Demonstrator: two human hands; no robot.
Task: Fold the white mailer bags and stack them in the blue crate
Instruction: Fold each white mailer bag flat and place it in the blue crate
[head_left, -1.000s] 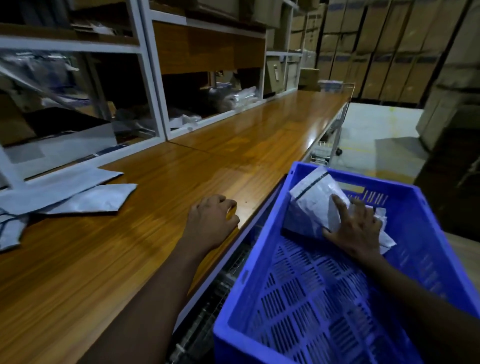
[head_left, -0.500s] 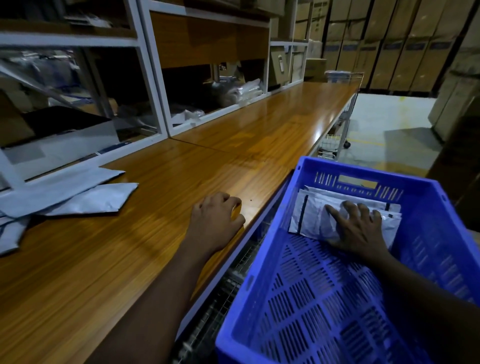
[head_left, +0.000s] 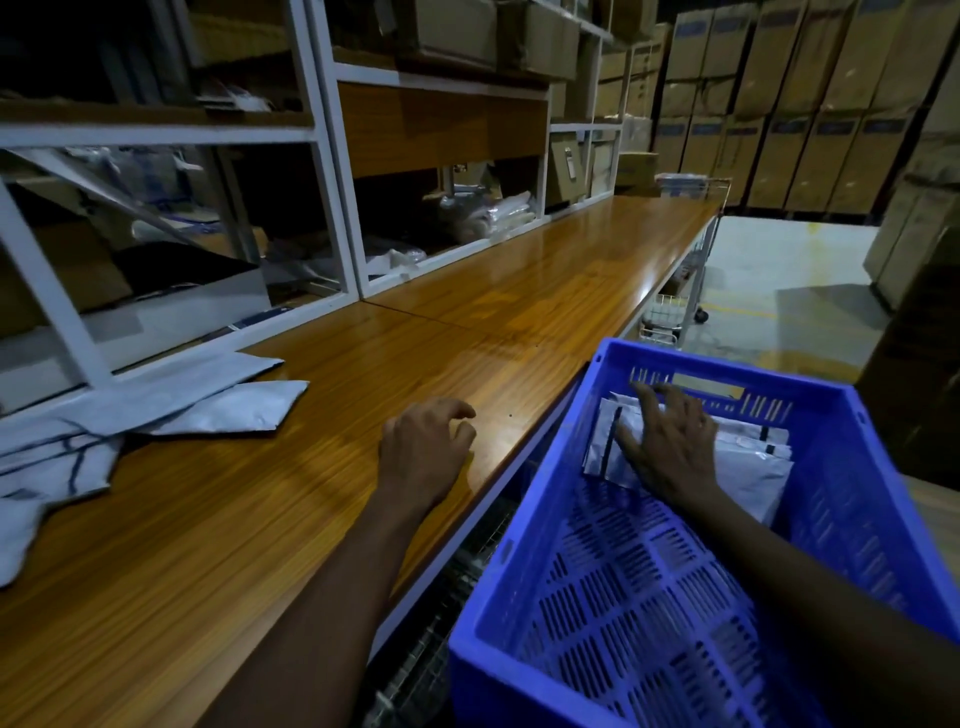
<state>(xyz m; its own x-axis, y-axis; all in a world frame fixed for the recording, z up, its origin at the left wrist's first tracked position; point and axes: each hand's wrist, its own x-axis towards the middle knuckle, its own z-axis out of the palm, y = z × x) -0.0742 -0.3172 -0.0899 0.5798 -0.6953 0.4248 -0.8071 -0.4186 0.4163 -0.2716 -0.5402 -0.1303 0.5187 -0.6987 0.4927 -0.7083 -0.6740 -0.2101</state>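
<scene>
White bags (head_left: 748, 470) lie in one blue crate (head_left: 545, 499)

Dim warehouse aisle. A long polished wooden surface (head_left: 519, 291) runs from 7 o'clock toward 1 o'clock, with a pale sheen along its far edge. White-framed shelving (head_left: 322, 156) lines it from 9 to 12 o'clock. Stacked cardboard cartons (head_left: 779, 104) fill 1 to 2 o'clock, above a pale floor (head_left: 779, 270) and a wire trolley (head_left: 670, 312).
</scene>
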